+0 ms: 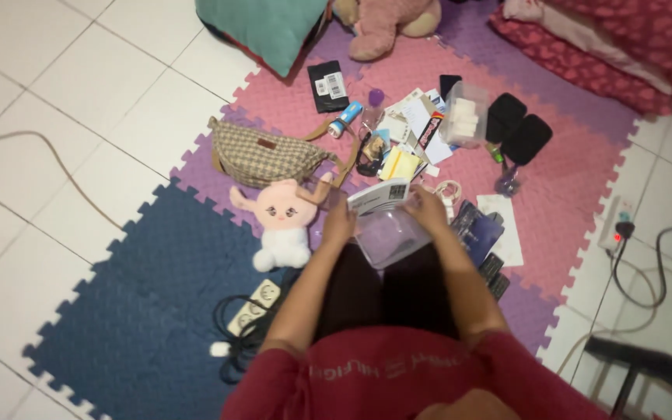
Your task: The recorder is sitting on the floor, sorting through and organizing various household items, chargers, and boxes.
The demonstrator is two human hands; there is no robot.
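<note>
I sit on foam floor mats with my legs out in front. Both hands hold a clear plastic box (390, 237) over my lap. My left hand (339, 223) grips its left side. My right hand (426, 207) grips its right side, and also touches a white printed booklet (380, 196) lying across the box's far edge. A pink plush bunny (280, 222) lies just left of my left hand.
A checked waist bag (266, 155), papers, a yellow pad (400, 164), two black pouches (516, 128) and a clear tub (464, 113) are scattered ahead on the pink mat (569, 179). A power strip (256, 304) with cables lies at my left; another strip (614, 223) at right.
</note>
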